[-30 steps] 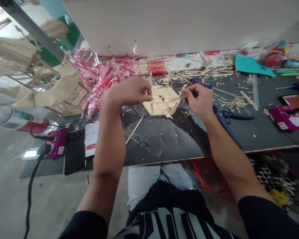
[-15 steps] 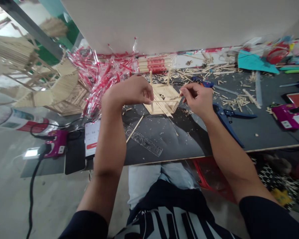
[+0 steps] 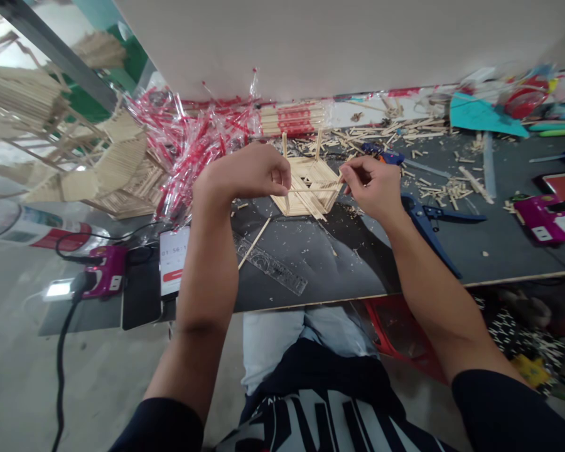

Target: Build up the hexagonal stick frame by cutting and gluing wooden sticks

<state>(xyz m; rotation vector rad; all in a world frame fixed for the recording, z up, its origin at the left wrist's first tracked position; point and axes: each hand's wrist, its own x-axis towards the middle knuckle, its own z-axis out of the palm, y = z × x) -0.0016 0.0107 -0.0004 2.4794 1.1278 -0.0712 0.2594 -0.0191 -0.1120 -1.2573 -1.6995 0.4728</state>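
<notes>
Dark tabletop (image 3: 339,263) carried a light, brittle stick frame (image 3: 308,187) between both hands; left hand (image 3: 245,172) and right hand (image 3: 374,187) pinched one thin stick (image 3: 315,189) by its ends.

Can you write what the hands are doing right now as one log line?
left hand: pinching thin stick | right hand: pinching other end | stick: across wooden frame | frame: on dark table
</notes>
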